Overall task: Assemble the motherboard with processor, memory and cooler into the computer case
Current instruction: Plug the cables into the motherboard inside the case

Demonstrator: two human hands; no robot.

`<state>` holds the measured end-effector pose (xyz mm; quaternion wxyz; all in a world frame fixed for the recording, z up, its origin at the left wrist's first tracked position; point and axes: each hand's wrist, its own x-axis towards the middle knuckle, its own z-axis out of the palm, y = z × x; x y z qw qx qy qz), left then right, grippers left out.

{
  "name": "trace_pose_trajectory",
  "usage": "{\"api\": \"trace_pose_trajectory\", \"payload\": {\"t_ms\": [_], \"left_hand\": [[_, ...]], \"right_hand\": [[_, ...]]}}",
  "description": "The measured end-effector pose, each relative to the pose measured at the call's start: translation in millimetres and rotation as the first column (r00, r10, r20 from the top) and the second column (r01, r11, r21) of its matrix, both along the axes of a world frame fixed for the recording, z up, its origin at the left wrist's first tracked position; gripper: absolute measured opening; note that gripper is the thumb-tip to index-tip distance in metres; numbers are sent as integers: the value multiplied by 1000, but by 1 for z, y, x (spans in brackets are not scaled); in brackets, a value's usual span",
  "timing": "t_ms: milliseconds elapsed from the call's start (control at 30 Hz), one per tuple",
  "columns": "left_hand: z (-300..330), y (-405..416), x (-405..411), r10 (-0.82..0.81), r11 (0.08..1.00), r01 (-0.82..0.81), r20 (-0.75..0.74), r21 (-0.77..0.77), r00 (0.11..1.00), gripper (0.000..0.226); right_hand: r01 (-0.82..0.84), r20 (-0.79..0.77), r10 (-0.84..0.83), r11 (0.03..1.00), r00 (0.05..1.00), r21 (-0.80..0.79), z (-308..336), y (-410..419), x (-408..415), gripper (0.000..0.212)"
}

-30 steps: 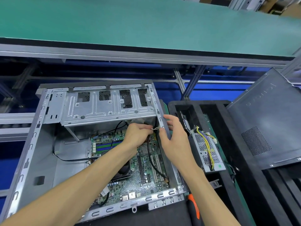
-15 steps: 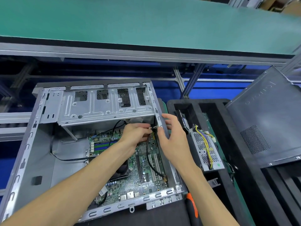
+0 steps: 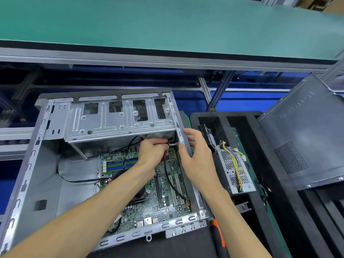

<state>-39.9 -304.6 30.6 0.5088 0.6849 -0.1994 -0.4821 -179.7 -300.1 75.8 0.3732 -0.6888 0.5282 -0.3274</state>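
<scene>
**An electronics assembly line workstation**

This is a factory bench for building desktop computers. A long conveyor with a green anti-static belt (image 3: 167, 23) runs across the far side, carried on an aluminium extrusion frame (image 3: 210, 94) with blue panels behind it. An open steel computer case (image 3: 119, 118) lies on the work surface with its motherboard (image 3: 167, 198) exposed. Beside it sits a black foam parts tray (image 3: 270, 211) with slotted compartments, one holding a perforated power supply unit (image 3: 235, 170) with a yellow and black wire loom. A grey case side panel (image 3: 305, 138) leans on the tray, and an orange-handled screwdriver (image 3: 218, 233) lies at the near edge.
</scene>
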Motion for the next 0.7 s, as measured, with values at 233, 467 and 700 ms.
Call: {"api": "trace_pose_trajectory", "payload": {"t_ms": [233,467,700], "left_hand": [[-1,-4,0,-48,999,46,42,26,998,20],[3,-3,-7,-158,986,165,381,13,911,11],[3,5,0,-179,977,214,541,-3,822,18]], "right_hand": [[0,5,0,1000,1000,-5,0,0,1,36],[6,23,-6,1000,1000,4,2,0,1,36],[0,18,0,1000,1000,2,2,0,0,35]]}}
